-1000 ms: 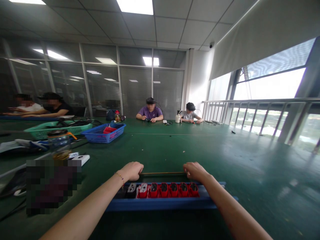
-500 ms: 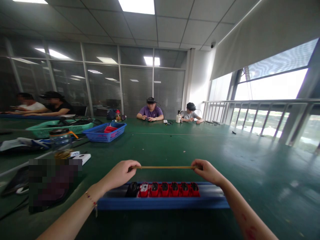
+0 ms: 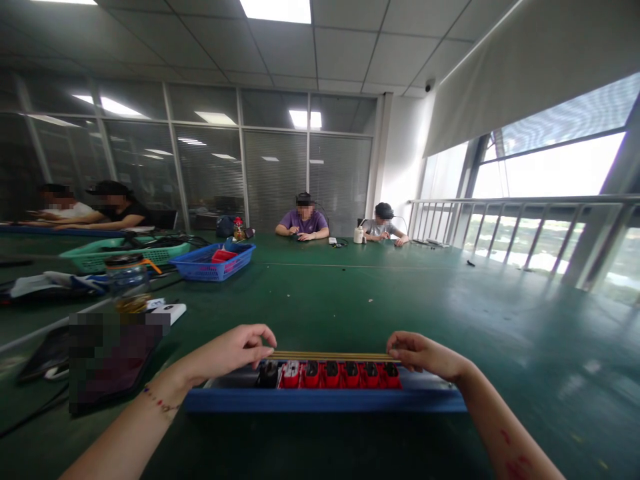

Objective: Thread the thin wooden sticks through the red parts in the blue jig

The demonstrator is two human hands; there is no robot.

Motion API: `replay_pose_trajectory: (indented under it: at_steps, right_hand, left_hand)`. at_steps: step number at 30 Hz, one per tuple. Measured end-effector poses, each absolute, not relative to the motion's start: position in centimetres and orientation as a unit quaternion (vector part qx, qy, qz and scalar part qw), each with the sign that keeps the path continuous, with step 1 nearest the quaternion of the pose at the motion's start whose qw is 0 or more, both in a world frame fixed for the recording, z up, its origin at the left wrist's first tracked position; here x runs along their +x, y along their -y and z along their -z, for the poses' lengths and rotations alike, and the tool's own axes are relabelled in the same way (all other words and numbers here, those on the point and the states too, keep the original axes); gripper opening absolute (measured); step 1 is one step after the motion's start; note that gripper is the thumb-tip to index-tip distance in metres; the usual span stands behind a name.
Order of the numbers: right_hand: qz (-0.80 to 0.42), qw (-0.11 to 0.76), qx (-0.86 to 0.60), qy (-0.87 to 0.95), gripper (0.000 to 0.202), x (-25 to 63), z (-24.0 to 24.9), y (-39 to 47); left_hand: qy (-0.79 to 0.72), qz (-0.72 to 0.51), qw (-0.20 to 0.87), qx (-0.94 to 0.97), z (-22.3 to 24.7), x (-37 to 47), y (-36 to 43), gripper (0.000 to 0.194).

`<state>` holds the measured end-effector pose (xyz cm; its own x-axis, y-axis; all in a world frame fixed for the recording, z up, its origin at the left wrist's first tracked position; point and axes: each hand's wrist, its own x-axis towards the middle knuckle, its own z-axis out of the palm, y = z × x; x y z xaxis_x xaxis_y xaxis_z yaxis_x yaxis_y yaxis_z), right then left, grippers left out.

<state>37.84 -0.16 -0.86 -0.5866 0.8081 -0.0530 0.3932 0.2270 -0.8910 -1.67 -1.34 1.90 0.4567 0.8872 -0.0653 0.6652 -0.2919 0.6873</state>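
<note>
A blue tray point(image 3: 325, 401) lies in front of me, with a row of several red pieces with black tops point(image 3: 331, 375) in it. At the left end of the row sit a black piece point(image 3: 269, 374) and a red one with a white top. Thin brass-coloured strips point(image 3: 330, 356) lie along the far side of the row. My left hand point(image 3: 247, 347) is at their left end, thumb and fingers apart. My right hand point(image 3: 415, 350) is at the right end, its fingertips touching or nearly touching the strips; its grip is unclear.
A blue basket point(image 3: 215, 267) with red items and a green basket point(image 3: 90, 259) stand at the left. Nearer are a glass jar point(image 3: 127, 287), a white device point(image 3: 173, 313) and a dark pouch point(image 3: 115, 353). Several people sit across and at the far left.
The strips have come down from above the table beyond the tray to the row's far edge. My left hand has opened from its grip, and my right fingers have loosened.
</note>
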Motion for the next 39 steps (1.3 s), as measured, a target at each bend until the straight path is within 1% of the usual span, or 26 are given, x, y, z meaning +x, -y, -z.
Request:
replay_pose_trajectory:
  at_steps: [5,12,16,20,28,33,39]
  right_hand:
    - [-0.498,0.164,-0.383,0.761,0.031,38.2,1.1,0.1]
    - [-0.499,0.168,-0.392,0.754,0.031,38.1,1.4,0.0]
    - [-0.493,0.162,-0.386,0.763,0.034,38.2,1.3,0.0]
    - [-0.48,0.176,-0.39,0.766,0.034,38.3,1.5,-0.2]
    - [-0.446,0.207,-0.412,0.767,0.035,38.2,1.4,-0.4]
    - [-0.451,0.211,-0.413,0.762,0.037,38.0,1.4,-0.3]
    - [-0.465,0.226,-0.399,0.757,0.035,38.0,1.6,-0.4]
  left_hand:
    - [-0.501,-0.119,0.371,0.773,-1.4,-2.0,1.3,0.039]
    - [-0.505,-0.118,0.355,0.778,-0.9,-2.0,1.2,0.033]
    - [-0.496,-0.12,0.354,0.784,-1.0,-2.0,1.3,0.034]
    - [-0.493,-0.126,0.362,0.781,-0.8,-2.4,1.0,0.036]
    - [-0.514,-0.106,0.277,0.805,-1.4,-2.9,0.8,0.039]
    - [-0.518,-0.114,0.246,0.811,-2.0,-2.5,1.1,0.035]
    - [-0.534,-0.149,0.118,0.824,-2.7,-1.7,1.4,0.026]
